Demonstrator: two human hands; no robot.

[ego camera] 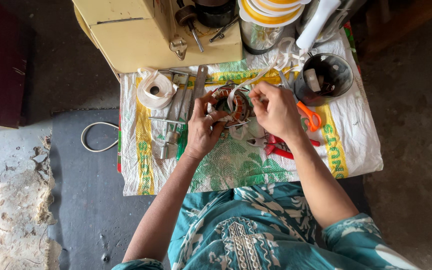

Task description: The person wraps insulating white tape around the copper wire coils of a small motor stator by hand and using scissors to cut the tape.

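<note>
At the far left of the low table, draped in a woven white sack cloth [346, 130] printed in green and yellow, a roll of white tape [155, 90] lies flat within easy reach, likely so that more can be pulled off as needed; just right of it a few long metal tools [176, 117] lie side by side, parked out of the working space. The left hand [202, 127] comes next, fingers curled closed around the near-left side of a round motor stator with copper windings [232, 104], holding it tilted up off the cloth so that its face is turned toward the person. A strip of white tape [256, 77] runs from the stator up toward the spools at the back. The right hand [276, 110] is closed in a pinch at the stator's right edge, thumb and fingertips pressed together, seemingly on that strip, though what lies between the fingers is too small to tell. Below it rest red-handled pliers [278, 147], and just right lie orange-handled scissors [310, 116]; beyond them stands a dark round metal cup [326, 77], apart from both hands
</note>
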